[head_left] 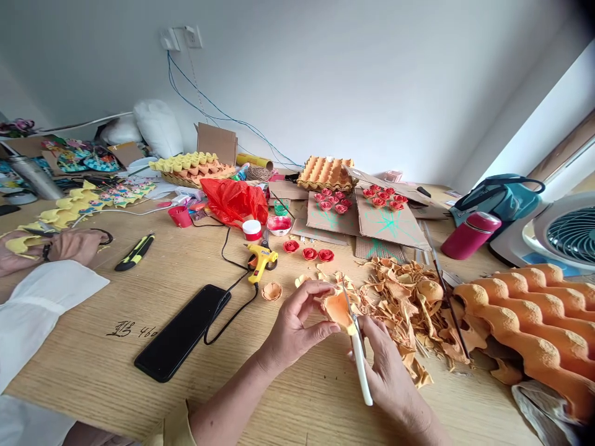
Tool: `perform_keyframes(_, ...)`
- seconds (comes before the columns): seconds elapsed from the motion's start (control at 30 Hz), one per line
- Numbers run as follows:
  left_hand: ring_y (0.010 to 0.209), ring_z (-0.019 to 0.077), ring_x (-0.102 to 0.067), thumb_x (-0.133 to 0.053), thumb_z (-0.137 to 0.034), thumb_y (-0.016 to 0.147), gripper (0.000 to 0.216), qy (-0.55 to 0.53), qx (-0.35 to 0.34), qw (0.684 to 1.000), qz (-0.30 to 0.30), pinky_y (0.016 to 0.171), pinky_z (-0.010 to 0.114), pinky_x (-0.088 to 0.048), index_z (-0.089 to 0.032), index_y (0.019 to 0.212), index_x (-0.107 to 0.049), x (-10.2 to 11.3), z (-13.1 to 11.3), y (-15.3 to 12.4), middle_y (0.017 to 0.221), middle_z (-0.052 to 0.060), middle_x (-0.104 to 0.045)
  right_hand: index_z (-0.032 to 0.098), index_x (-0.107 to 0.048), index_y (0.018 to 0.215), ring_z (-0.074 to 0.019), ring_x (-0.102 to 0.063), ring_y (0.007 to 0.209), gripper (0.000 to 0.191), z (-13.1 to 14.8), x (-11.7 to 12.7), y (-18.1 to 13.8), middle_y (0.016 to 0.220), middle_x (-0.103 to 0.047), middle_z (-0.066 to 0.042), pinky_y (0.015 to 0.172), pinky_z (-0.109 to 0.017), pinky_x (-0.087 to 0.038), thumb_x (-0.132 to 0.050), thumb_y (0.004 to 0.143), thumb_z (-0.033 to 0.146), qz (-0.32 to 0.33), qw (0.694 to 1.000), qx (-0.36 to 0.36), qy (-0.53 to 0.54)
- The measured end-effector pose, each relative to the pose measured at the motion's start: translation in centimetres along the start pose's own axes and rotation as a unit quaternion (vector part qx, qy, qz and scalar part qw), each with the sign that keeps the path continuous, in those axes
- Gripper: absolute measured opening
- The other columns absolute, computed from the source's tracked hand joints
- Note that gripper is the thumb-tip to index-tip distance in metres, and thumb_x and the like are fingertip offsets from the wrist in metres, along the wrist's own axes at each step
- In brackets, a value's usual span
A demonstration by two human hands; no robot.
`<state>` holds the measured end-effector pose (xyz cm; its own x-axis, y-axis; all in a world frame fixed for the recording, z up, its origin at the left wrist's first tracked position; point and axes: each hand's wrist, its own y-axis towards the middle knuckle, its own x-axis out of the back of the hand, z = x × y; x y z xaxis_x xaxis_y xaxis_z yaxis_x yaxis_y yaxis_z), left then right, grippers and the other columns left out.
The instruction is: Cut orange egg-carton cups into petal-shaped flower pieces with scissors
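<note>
Between the fingertips and thumb of my left hand (295, 325) is a cup-shaped piece of orange egg carton (338, 310), its hollow side facing me. My right hand (390, 368) is closed on a pair of scissors (361, 365) with white handles. The scissor blades point up and away, against the right edge of the carton piece. From here I cannot tell how far the blades are apart. Just beyond my right hand lies a heap of orange carton scraps (395, 297). A cut carton cup (272, 291) rests on the table left of my left hand.
An egg tray (525, 322) stands at right, near a pink bottle (471, 235) and a fan (574, 232). Red paper roses (309, 254) sit ahead. A yellow glue gun (263, 261), its cord, a black phone (181, 334) and a cutter (134, 253) lie left. Another person's hand (77, 244) works at far left.
</note>
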<state>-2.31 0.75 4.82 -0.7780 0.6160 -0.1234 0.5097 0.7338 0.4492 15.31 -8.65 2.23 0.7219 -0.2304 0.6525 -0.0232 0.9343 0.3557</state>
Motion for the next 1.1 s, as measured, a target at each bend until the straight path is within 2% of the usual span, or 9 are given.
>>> perform_keyframes(0.23,0.1,0.0174,-0.062,-0.083,-0.028,0.075,0.048,-0.061,0.032,0.997,-0.029,0.087,0.027,-0.053,-0.022,0.117,-0.061,-0.04,0.27,-0.03,0.113,0.006,-0.062,0.023,-0.04,0.076,-0.0186,-0.044,0.073,0.025,-0.01,-0.14,-0.27,0.074,-0.049,0.0,0.067,-0.032,-0.039,-0.047,0.097,0.034,-0.019,1.0,-0.001,-0.012)
perform_keyframes(0.43,0.102,0.0166,-0.06,-0.081,-0.027,0.077,0.048,-0.08,0.019,0.996,-0.04,0.086,0.025,-0.053,-0.024,0.12,-0.061,-0.07,0.29,0.06,0.115,0.006,-0.061,0.023,-0.041,0.074,-0.0175,-0.044,0.069,0.026,-0.19,-0.29,-0.5,0.071,-0.049,0.001,0.065,-0.031,-0.039,-0.049,0.097,0.033,-0.021,1.0,-0.002,-0.013)
perform_keyframes(0.6,0.094,0.0131,-0.062,-0.08,-0.024,0.078,0.045,-0.05,0.012,0.999,-0.014,0.087,0.024,-0.053,-0.025,0.119,-0.061,0.15,0.3,-0.05,0.113,0.004,-0.062,0.023,-0.044,0.079,-0.0192,-0.048,0.073,0.02,0.2,-0.21,-0.27,0.076,-0.054,-0.001,0.066,-0.032,-0.042,-0.05,0.095,0.033,-0.03,0.999,-0.008,-0.026)
perform_keyframes(0.8,0.094,0.0155,-0.063,-0.083,-0.027,0.075,0.048,-0.008,0.009,1.0,0.02,0.085,0.025,-0.054,-0.021,0.118,-0.062,0.22,-0.29,-0.05,0.109,0.007,-0.066,0.023,-0.047,0.086,-0.0212,-0.052,0.078,0.015,0.43,-0.09,-0.19,0.085,-0.059,-0.003,0.072,-0.036,-0.045,-0.046,0.096,0.034,-0.023,0.999,0.001,-0.023)
perform_keyframes(1.1,0.095,0.0166,-0.062,-0.081,-0.032,0.077,0.048,-0.044,0.037,0.998,-0.001,0.087,0.028,-0.054,-0.021,0.12,-0.062,0.16,0.35,-0.11,0.117,0.009,-0.063,0.023,-0.045,0.08,-0.0191,-0.046,0.072,0.019,0.01,-0.26,-0.62,0.074,-0.054,0.0,0.066,-0.032,-0.04,-0.047,0.096,0.034,-0.024,0.999,-0.014,-0.02)
